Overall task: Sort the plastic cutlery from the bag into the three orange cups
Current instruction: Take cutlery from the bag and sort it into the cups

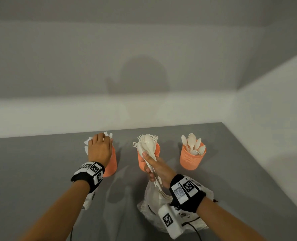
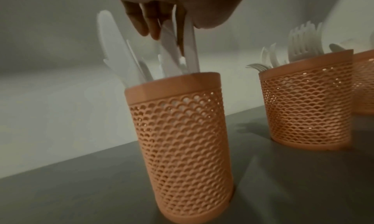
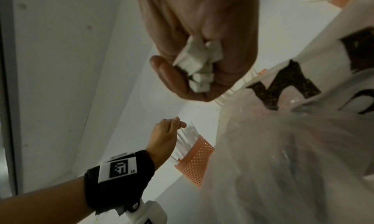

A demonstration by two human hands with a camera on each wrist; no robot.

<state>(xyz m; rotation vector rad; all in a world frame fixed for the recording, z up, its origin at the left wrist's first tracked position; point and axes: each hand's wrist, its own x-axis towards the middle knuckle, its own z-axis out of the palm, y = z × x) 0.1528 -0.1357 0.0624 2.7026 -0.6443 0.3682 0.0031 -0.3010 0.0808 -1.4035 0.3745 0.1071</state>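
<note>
Three orange mesh cups stand in a row on the grey table. My left hand (image 1: 100, 146) hovers over the left cup (image 2: 178, 139) and pinches white knives (image 2: 190, 50) that stand in it. The middle cup (image 1: 148, 161) holds forks (image 2: 303, 42), and the right cup (image 1: 192, 158) holds spoons (image 1: 191, 141). In front of the middle cup, my right hand (image 1: 152, 166) grips a bundle of white cutlery (image 3: 199, 62) by the handles, with a spoon bowl (image 1: 148, 141) on top. Under my right wrist lies the clear plastic bag (image 1: 154, 204) with more cutlery inside.
The grey table (image 1: 40, 171) meets white walls (image 1: 109, 115) at the back and on the right. Bare tabletop stretches left of the cups and in front of them. A black cable (image 1: 194, 230) trails from my right wrist device.
</note>
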